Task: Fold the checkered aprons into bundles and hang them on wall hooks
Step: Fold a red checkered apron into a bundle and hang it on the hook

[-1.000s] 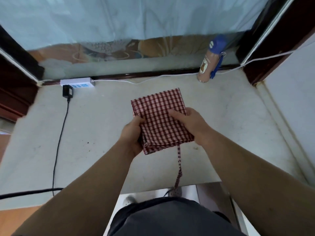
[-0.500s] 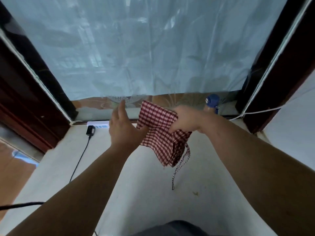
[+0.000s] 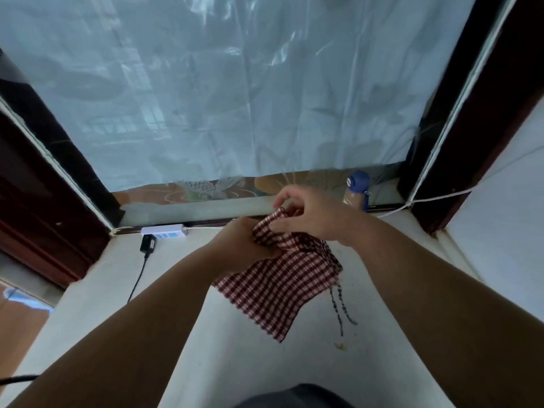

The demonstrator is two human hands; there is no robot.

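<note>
Both hands on the checkered apron (image 3: 282, 287), mid-frame, just right of centre. Left hand (image 3: 244, 245) is closed around the upper left of the folded cloth, fingers wrapped under and hidden by the fabric. Right hand (image 3: 312, 219) pinches the top edge from above, thumb and curled fingers on a raised ridge of cloth, forefinger arched up clear of it. The apron is folded to a rough rectangle and hangs from the two grips, slanting down toward the lower right over the pale ledge (image 3: 235, 369); can't tell if its low corner touches the ledge. Two apron ties (image 3: 338, 304) dangle off its right edge. Behind: white power strip (image 3: 163, 231) at the back edge of the ledge with a black plug (image 3: 148, 244) just in front, blue-capped bottle (image 3: 356, 188) near the right hand, translucent plastic sheet (image 3: 235, 98) across the window.
</note>
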